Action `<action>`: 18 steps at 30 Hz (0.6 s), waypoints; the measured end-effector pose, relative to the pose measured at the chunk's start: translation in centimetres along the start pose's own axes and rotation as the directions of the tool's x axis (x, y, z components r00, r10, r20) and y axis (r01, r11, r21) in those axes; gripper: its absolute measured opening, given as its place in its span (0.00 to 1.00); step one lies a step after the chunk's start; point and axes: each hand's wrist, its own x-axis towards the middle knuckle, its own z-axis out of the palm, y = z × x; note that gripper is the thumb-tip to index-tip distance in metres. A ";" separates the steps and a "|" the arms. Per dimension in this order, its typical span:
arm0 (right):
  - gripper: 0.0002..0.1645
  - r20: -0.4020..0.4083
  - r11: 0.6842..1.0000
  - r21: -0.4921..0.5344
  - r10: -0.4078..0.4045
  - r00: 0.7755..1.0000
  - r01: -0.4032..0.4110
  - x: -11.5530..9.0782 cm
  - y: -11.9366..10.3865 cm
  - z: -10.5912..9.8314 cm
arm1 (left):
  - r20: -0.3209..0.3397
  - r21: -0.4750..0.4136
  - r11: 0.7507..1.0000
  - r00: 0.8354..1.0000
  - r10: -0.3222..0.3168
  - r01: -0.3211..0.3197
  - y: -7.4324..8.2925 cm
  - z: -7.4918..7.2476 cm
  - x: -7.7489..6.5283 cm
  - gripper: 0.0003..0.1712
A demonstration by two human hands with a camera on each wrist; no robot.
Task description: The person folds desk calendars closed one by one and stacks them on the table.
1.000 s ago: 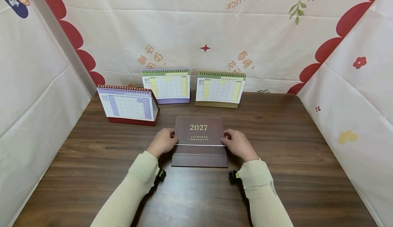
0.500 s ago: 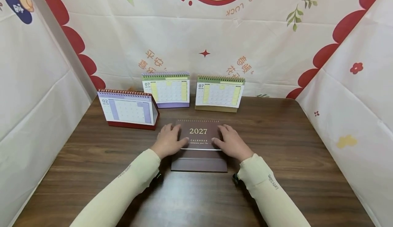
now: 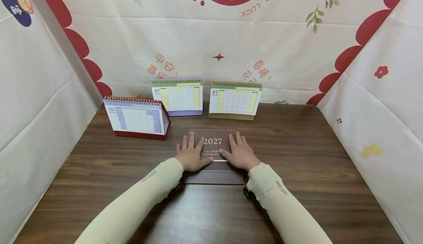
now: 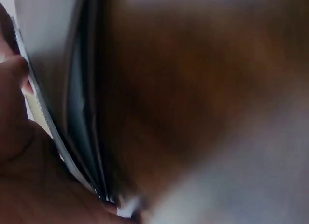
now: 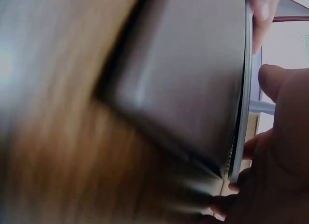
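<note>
A dark brown desk calendar [image 3: 213,146] with "2027" in gold lies in the middle of the table, its coil binding at the far edge and its base strip showing in front. My left hand [image 3: 193,156] rests on the left part of its cover, fingers spread and straight. On the right part lies my right hand [image 3: 242,154], likewise spread, its thumb pointing inward over the lettering. In the left wrist view the calendar's layered edge [image 4: 79,98] shows beside the palm. The right wrist view has its brown base panel [image 5: 193,64], blurred at the edges.
Behind stand several desk calendars: a red-based one [image 3: 138,118] at left, a purple-based one [image 3: 180,97] and a tan-based one [image 3: 234,101] near the cloth backdrop [image 3: 211,31]. Cloth walls close in the wooden table [image 3: 297,170] at left and right.
My hands have let go of the brown calendar's side edges and moved inward onto its cover, where the fingers now spread flat. The other calendars stay in place.
</note>
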 end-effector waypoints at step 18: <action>0.54 0.092 0.997 -0.006 0.081 0.992 -0.080 0.6 0.2 1.4 | 0.027 0.017 0.999 0.999 -0.029 0.028 0.3 0.2 -0.2 0.52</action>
